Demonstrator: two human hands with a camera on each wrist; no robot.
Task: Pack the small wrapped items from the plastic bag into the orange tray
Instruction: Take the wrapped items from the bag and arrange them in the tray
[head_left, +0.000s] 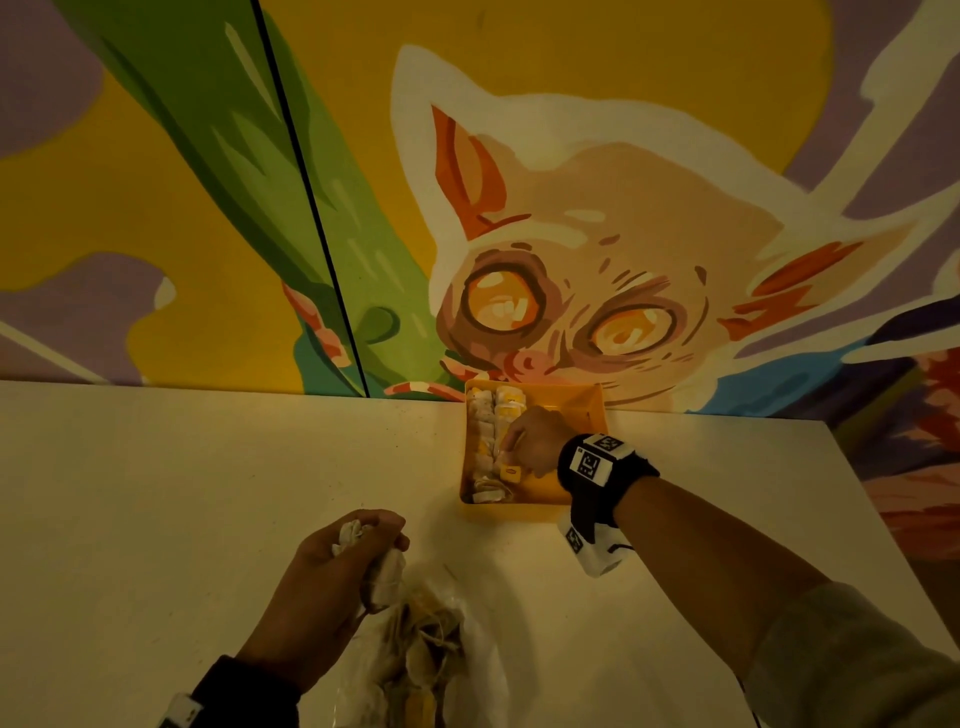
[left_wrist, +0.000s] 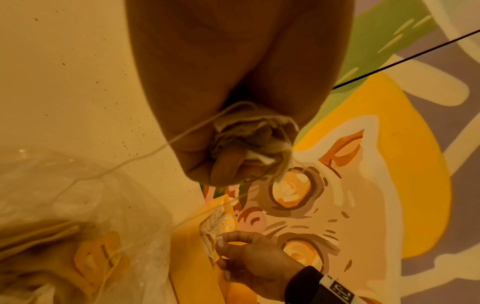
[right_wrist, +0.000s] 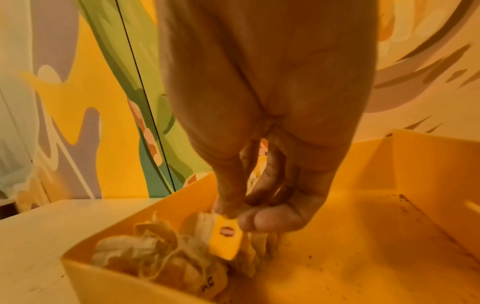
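The orange tray (head_left: 582, 410) sits on the counter (head_left: 208, 493) hard against the painted wall (head_left: 156, 182), and it serves as the landmark here. Inside it, along its left side, wrapped items (head_left: 493, 415) lie in two rows running from the wall end toward the person, and the right half of the tray floor is bare. The right hand (head_left: 535, 441) is down in the tray at the near end of the inner row, thumb and fingers pinched on one tagged item (right_wrist: 227, 234), whose yellow tag shows just below the fingertips; the item touches the packed ones beside it. Its long axis cannot be told from these views. On the near side of the tray, well apart from it, the plastic bag (head_left: 426, 649) lies on the counter with more items inside. The left hand (head_left: 343, 566) is right at the bag's mouth, fist clamped on a bunch of wrapped items (left_wrist: 249, 142) with strings trailing back toward the bag. The relation that matters next, as I judge it: the free slot lies just nearer the person than the right hand's fingertips, so the right hand finishes this placement, while the left hand is nearer the supply.
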